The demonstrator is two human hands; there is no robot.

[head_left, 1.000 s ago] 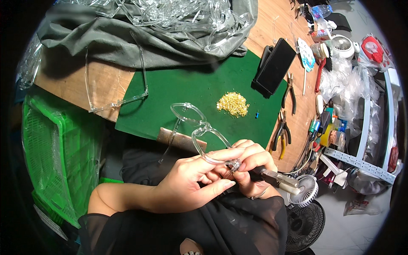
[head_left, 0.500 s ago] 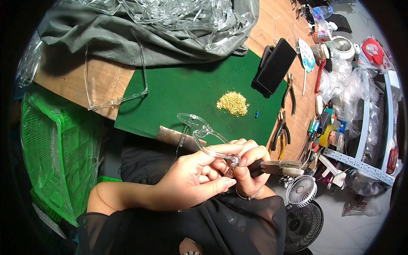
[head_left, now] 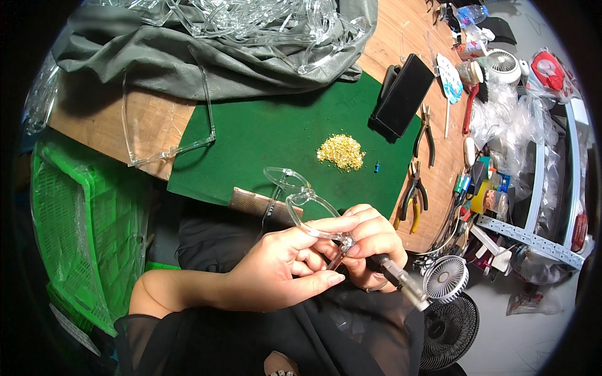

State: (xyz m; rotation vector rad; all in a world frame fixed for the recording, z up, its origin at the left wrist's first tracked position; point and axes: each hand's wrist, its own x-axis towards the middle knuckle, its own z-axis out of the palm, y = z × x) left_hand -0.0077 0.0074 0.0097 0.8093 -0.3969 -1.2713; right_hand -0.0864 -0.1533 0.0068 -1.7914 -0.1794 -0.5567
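My left hand (head_left: 276, 266) is closed around a clear plastic eyeglass frame (head_left: 313, 203), whose rims stick out up and to the left past my fingers. Close against it, my right hand (head_left: 376, 247) has its fingertips at the frame's hinge corner. A tool with a dark shaft and a thick metal end (head_left: 404, 285) is held in that same hand, pointing down and right. My fingers hide its other end. Beyond both hands, a heap of tiny gold-coloured parts (head_left: 340, 152) lies on the green mat (head_left: 263, 131), with a small blue piece (head_left: 377, 167) beside it.
Another clear frame (head_left: 210, 100) stands at the left, near a grey cloth (head_left: 144, 59) heaped with clear frames. A black phone (head_left: 404, 94) and several pliers (head_left: 424, 135) lie to the right. Green crates (head_left: 88, 219) stand left; small fans (head_left: 445, 279) are at the lower right.
The tool in my right hand has swung from pointing right to pointing down and right. My right fingers have shifted at the hinge corner; the left hand keeps its hold.
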